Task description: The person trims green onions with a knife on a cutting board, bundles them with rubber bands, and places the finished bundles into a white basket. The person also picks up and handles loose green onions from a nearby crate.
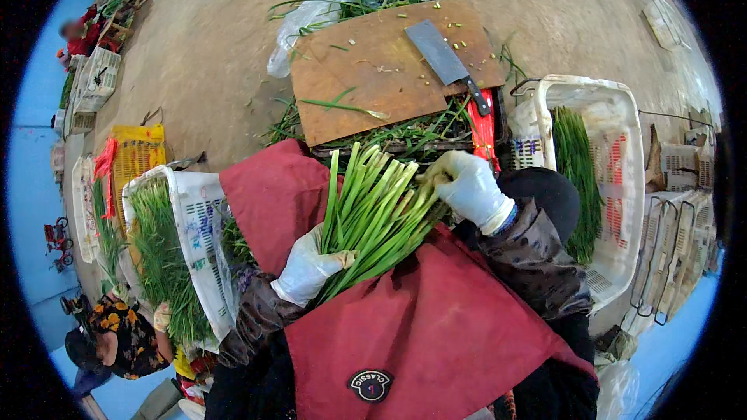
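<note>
My left hand (pixel 315 268), in a whitish glove, grips a bunch of green leafy stalks, likely garlic chives (pixel 373 210), from the left. Their pale cut ends point away from me, and their leaves run down over the dark red apron (pixel 420 326). At the bunch's right edge, my gloved right hand (pixel 464 186) has its fingers curled and pinched at the outer stalks; the fingertips look stained brown. Beyond the bunch lies a worn wooden board (pixel 367 76) with a cleaver (pixel 440 55) on it, its black handle towards me. A loose stalk (pixel 344 108) and cut bits lie there too.
Red ties (pixel 483 128) hang by the board's right corner. White plastic crates holding greens stand at my right (pixel 624 186) and left (pixel 195 256), with a yellow crate (pixel 140 151) beyond. Trimmings fill a clear bag (pixel 327 11) behind the board. Another person (pixel 125 338) is at left.
</note>
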`<state>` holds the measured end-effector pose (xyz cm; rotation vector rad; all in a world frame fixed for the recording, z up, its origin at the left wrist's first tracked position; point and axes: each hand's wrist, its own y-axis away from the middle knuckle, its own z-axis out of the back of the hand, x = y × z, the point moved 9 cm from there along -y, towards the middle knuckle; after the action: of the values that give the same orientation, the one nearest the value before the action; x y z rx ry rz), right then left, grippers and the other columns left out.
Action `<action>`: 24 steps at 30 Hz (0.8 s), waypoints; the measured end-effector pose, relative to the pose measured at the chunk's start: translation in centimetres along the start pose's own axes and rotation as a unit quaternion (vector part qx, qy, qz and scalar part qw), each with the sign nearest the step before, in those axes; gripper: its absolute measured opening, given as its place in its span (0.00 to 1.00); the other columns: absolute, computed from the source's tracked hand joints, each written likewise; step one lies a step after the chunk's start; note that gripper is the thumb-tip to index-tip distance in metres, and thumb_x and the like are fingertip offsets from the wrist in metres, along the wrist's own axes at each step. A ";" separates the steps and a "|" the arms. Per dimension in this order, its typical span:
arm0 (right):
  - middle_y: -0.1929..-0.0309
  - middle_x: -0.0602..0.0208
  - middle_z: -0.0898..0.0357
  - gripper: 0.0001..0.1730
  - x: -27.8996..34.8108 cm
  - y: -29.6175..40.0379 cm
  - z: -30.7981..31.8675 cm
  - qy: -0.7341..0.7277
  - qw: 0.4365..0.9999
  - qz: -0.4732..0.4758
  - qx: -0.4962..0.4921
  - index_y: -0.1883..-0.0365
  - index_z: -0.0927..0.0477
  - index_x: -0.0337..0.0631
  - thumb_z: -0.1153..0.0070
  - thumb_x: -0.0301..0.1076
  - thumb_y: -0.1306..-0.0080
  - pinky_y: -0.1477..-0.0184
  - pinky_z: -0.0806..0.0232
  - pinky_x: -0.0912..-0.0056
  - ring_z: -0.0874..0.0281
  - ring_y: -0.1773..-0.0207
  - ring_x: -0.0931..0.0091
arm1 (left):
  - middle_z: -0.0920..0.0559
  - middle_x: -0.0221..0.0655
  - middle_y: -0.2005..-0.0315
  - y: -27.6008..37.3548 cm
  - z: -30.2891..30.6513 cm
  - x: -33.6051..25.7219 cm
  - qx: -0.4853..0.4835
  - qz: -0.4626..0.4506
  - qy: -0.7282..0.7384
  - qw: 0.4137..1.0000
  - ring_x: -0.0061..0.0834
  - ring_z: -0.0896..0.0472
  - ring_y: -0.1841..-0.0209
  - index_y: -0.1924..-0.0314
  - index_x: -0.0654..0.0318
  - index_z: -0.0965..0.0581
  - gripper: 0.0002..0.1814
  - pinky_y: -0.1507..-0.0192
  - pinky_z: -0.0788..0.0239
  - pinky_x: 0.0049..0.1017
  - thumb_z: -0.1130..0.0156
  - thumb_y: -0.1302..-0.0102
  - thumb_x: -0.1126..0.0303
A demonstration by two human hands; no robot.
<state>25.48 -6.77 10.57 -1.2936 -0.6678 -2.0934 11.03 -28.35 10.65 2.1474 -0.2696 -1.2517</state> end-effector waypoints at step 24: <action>0.46 0.55 0.23 0.10 4.9 3.2 -2.0 0.239 0.954 0.174 0.048 0.66 0.15 0.44 0.39 0.33 0.48 0.37 0.39 0.49 0.31 0.38 0.54 | 0.18 0.30 0.53 0.3 2.0 -0.7 -0.050 -0.017 -0.055 0.997 0.19 0.21 0.56 0.44 0.69 0.26 0.23 0.49 0.29 0.23 0.35 0.40 0.79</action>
<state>24.76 -11.45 14.55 -0.7393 -0.2955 -1.9420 9.09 -29.10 10.61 2.0107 -0.2124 -1.3761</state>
